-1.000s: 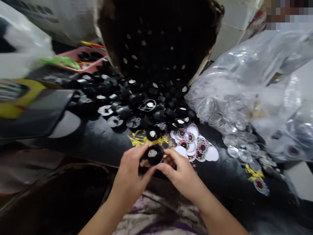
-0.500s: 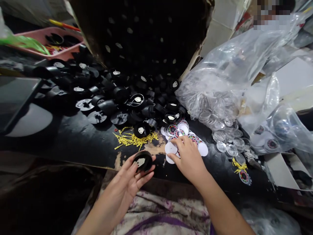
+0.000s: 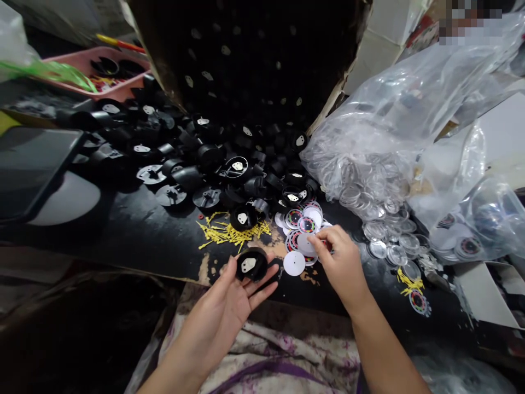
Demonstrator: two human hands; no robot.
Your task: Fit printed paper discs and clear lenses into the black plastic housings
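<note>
My left hand lies palm up at the table's front edge, its fingers cradling a round black plastic cap with a pale patch inside. To the right, my right hand pinches a white paper disc lifted from a small heap of printed round discs. Another white disc lies flat between my two hands. A scatter of yellow bits sits just beyond the cap.
A big pile of black caps spills from a dark box at the back. Clear plastic bags of transparent lenses and printed discs fill the right. A pink tray stands far left, a dark board at left.
My right hand has lifted off the disc heap with a white disc pinched in its fingers. My left hand with the black cap has shifted slightly up and right.
</note>
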